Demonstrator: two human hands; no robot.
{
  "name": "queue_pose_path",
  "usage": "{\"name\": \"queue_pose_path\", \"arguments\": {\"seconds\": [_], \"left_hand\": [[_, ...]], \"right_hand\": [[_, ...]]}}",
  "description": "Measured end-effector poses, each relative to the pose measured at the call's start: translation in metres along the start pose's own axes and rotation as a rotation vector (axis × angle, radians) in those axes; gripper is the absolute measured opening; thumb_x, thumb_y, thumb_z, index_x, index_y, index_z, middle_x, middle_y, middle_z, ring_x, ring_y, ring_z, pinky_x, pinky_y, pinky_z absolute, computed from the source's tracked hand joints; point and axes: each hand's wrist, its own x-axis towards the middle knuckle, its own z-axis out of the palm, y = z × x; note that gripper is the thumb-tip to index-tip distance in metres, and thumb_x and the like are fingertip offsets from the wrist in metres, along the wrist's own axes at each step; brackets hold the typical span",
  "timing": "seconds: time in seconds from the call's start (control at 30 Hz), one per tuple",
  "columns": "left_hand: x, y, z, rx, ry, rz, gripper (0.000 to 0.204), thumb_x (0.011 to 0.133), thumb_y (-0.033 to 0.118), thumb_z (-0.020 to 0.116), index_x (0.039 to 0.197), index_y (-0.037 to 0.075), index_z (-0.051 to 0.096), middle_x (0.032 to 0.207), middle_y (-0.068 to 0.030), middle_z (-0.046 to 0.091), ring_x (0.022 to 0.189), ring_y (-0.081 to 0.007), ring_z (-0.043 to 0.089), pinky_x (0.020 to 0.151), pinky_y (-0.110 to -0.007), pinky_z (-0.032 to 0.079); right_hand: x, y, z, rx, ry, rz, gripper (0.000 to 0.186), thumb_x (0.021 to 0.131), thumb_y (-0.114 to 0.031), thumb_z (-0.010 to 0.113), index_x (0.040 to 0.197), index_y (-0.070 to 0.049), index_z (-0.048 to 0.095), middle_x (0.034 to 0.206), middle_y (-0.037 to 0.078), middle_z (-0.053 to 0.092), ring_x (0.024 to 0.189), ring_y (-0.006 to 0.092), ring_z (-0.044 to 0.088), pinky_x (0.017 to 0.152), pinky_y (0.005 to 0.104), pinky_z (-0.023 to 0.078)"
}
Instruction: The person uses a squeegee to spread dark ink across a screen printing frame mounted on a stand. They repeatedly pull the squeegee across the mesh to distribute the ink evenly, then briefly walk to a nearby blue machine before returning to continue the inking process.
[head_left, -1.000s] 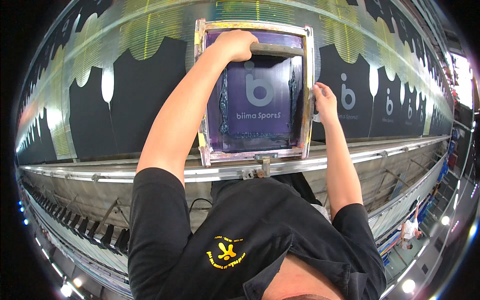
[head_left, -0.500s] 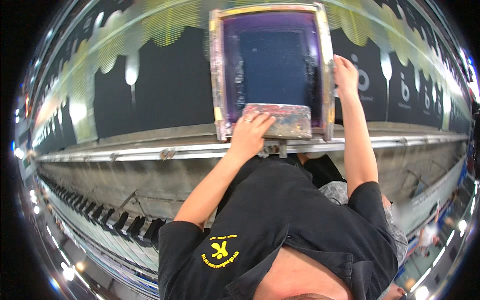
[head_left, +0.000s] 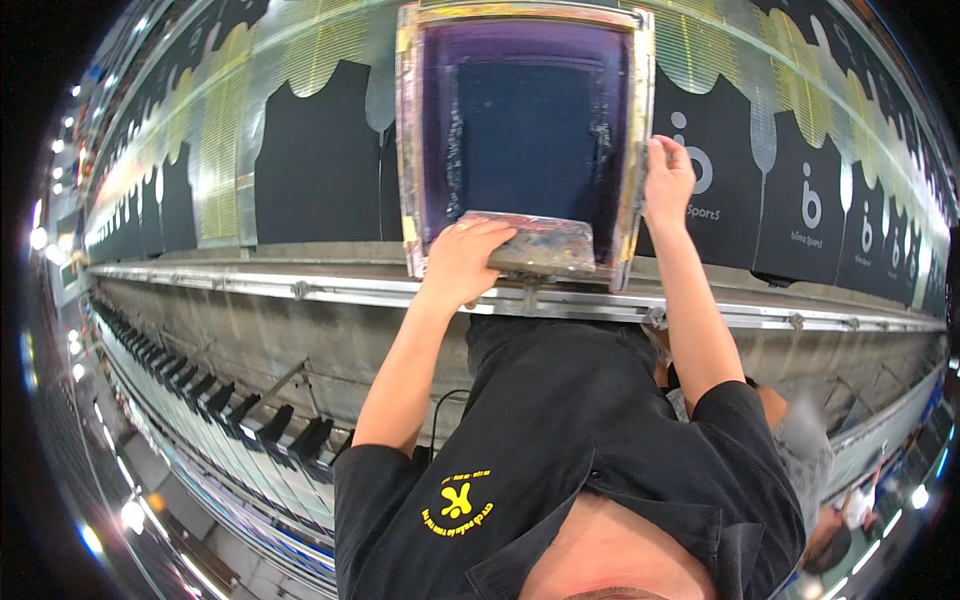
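Note:
A screen-printing frame (head_left: 640, 110) with worn, ink-stained edges lies over the black garment pieces at the top centre. Its mesh (head_left: 530, 140) is dark blue, with purple ink bands round it. Against the frame's near side rests a wide, paint-smeared squeegee (head_left: 555, 243), tilted. My left hand (head_left: 463, 262) grips the squeegee's left end, fingers over its top; the thumb is mostly hidden. My right hand (head_left: 668, 182) is closed on the frame's right edge, fingertips pinched at its rim. What lies directly beneath the frame is hidden.
Black cut garment pieces (head_left: 312, 160) line the long table on both sides; those at right bear white prints (head_left: 812, 195). A metal rail (head_left: 350, 292) runs along the near edge. Black pieces hang below left (head_left: 270, 425). Another person (head_left: 805, 455) is at lower right.
The frame, squeegee and both hands sit further left in the picture, and the view has shifted along the table. Both hands keep their holds; more white prints show at right.

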Motion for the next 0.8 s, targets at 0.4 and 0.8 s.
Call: {"name": "queue_pose_path", "arguments": {"seconds": [0.4, 0.8], "left_hand": [[0.057, -0.093, -0.088, 0.143, -0.03, 0.206, 0.05, 0.083, 0.011, 0.073, 0.133, 0.01, 0.075, 0.126, -0.0077, 0.078, 0.116, -0.0316, 0.074, 0.099, -0.046, 0.061], [0.272, -0.145, -0.149, 0.323, -0.173, 0.119, 0.034, 0.097, 0.034, 0.077, 0.126, 0.016, 0.08, 0.119, -0.0144, 0.081, 0.117, -0.0376, 0.074, 0.099, -0.05, 0.058]], "right_hand": [[-0.03, -0.006, 0.083, -0.5, 0.027, 0.019, 0.039, 0.101, -0.036, 0.079, 0.128, -0.009, 0.073, 0.098, 0.008, 0.076, 0.088, 0.0199, 0.071, 0.086, 0.0378, 0.057], [-0.017, -0.022, 0.09, -0.489, 0.038, 0.28, 0.038, 0.102, -0.034, 0.079, 0.124, -0.004, 0.073, 0.102, 0.011, 0.076, 0.093, 0.0228, 0.071, 0.091, 0.0395, 0.057]]}}
